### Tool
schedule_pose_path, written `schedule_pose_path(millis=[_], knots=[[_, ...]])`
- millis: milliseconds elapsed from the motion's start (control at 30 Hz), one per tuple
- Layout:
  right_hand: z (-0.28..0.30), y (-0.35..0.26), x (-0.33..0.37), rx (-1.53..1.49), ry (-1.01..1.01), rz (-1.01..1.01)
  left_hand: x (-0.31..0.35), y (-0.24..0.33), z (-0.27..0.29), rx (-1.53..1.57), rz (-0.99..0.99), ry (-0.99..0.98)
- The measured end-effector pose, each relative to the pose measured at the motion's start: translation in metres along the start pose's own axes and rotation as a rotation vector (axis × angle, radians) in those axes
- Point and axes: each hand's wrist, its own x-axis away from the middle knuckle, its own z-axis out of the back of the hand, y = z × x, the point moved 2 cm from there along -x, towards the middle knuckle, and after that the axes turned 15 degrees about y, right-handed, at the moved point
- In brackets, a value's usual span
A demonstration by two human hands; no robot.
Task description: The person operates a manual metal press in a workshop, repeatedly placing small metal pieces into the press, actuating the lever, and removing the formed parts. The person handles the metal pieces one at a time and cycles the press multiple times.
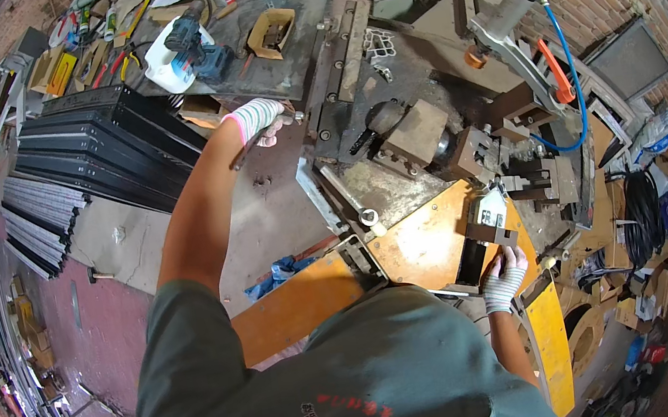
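Observation:
Both hands wear pale gloves with striped cuffs. My left hand (267,124) reaches forward on the left, its fingers closed around a thin dark metal rod (242,159) beside the machine's long rail; the rod's far part is hidden by the hand. My right hand (505,266) is low on the right, over the machine's orange cover (419,238). Its fingertips close on the end of a small grey metal bar (490,234), which lies across a dark slot in the cover. Ahead of it stand steel blocks (537,181) of the machine's clamp.
A blue air hose (575,71) loops beside an orange lever (557,72). Black angled frames (97,138) are stacked at left. The far bench (302,19) carries a cordless drill (197,50) and a small carton (272,33). Cardboard and black cable (642,214) clutter the right.

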Motion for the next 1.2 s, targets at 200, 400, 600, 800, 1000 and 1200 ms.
schedule_pose_path(millis=[200, 400, 600, 800, 1000, 1200], knots=[[0.000, 0.001, 0.000, 0.025, -0.015, -0.004, -0.002, -0.020, -0.003, 0.038, -0.186, 0.045], [0.000, 0.003, 0.002, 0.022, -0.034, -0.035, 0.002, -0.042, -0.016, 0.194, -0.333, 0.044], [0.001, -0.003, -0.002, 0.014, 0.009, -0.009, -0.004, -0.057, -0.028, 0.163, -0.574, 0.170], [0.005, -0.019, -0.011, 0.033, 0.005, 0.029, -0.011, -0.066, -0.027, 0.058, -0.709, 0.226], [0.008, -0.018, -0.016, 0.005, 0.005, 0.068, -0.032, -0.078, -0.017, 0.181, -0.721, 0.142], [0.010, -0.021, -0.018, -0.033, -0.001, 0.028, -0.033, -0.084, -0.004, 0.296, -0.627, 0.029]])
